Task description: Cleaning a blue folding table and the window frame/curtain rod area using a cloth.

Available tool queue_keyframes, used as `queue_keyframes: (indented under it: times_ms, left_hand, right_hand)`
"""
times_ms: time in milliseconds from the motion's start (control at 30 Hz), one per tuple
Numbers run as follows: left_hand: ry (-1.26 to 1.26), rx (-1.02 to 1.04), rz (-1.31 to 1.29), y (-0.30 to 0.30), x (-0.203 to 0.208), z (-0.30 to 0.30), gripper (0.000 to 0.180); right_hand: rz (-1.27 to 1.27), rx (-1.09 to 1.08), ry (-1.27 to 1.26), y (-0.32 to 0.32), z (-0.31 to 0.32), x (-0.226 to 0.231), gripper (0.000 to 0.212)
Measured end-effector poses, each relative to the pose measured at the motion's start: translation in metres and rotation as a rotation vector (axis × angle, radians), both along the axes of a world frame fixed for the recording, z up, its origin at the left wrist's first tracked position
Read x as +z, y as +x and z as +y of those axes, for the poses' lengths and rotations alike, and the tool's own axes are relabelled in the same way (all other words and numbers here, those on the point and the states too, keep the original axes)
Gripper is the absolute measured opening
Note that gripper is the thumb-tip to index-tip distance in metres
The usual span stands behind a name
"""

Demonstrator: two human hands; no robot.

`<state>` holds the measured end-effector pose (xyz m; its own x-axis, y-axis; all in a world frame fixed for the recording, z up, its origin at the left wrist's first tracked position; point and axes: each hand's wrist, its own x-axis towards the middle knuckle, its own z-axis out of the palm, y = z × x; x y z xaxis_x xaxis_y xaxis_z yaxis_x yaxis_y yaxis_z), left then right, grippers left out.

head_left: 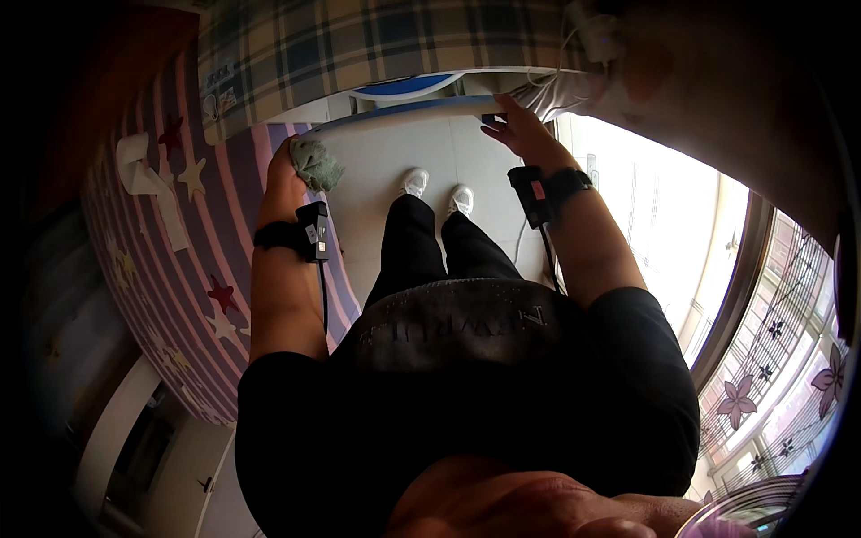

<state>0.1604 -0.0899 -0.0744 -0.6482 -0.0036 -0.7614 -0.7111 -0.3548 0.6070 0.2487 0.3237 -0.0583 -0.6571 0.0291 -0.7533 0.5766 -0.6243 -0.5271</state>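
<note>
My left hand (282, 176) is closed around a crumpled grey-green cloth (316, 166), beside the left end of a long thin panel. The panel (395, 115) has a blue edge and runs sideways, just in front of a table with a plaid cover. At its right end, my right hand (520, 130) grips it, thumb on top and fingers below. Whether the panel is a drawer front or a loose board I cannot tell. Behind it shows a blue, white-rimmed round thing (408, 86), partly hidden under the table edge.
The plaid tablecloth (359, 49) covers the table ahead, with white cables (563, 58) at its right. A striped, star-patterned bedspread (193, 233) lies to my left, bearing a strip of white paper (148, 175). Bright glass doors (664, 206) stand at right. Pale floor (368, 170) surrounds my shoes.
</note>
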Motion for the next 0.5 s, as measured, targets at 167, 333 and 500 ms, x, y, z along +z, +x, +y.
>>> queue_keyframes:
  times_ms: [167, 333, 500]
  left_hand:
    - [0.014, -0.043, -0.144, -0.023, -0.038, -0.032, 0.022]
    - [0.053, -0.125, -0.171, -0.029, -0.024, -0.023, 0.024]
    - [-0.054, -0.366, -0.186, -0.029, 0.05, 0.004, 0.033]
  right_hand:
    - [-0.033, -0.005, 0.03, -0.024, -0.008, 0.001, 0.039]
    - [-0.056, 0.001, 0.081, -0.019, -0.001, 0.012, 0.052]
    - [-0.044, 0.153, 0.253, 0.053, 0.04, 0.046, 0.051]
